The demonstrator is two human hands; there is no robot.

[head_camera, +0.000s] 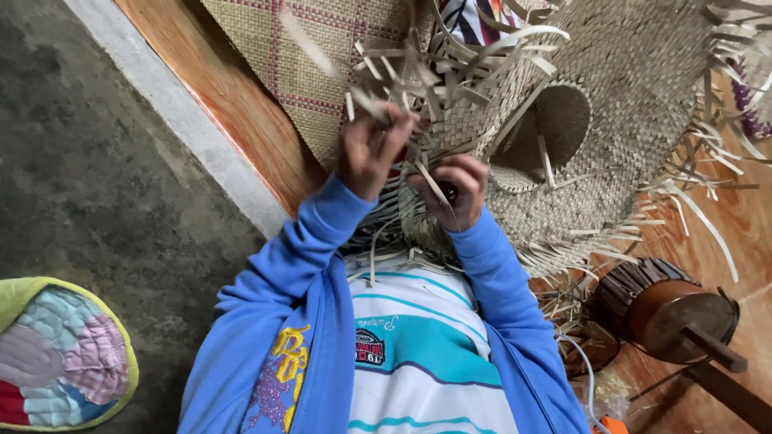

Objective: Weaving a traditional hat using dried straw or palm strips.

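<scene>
Blue sleeves (322, 265) reach up to a half-woven straw hat (563, 137) on my lap. My left hand (371, 149) pinches a loose straw strip (362, 96); my right hand (454, 191) grips another strip (430, 181) at the brim edge.

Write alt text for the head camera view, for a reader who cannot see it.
A person in blue sleeves weaves a tan straw hat with loose strip ends: the left hand pinches strips at its edge, the right hand grips strips beside it. Around it lie a tan woven mat with red lines, a brown wooden block and a patchwork cushion.
</scene>
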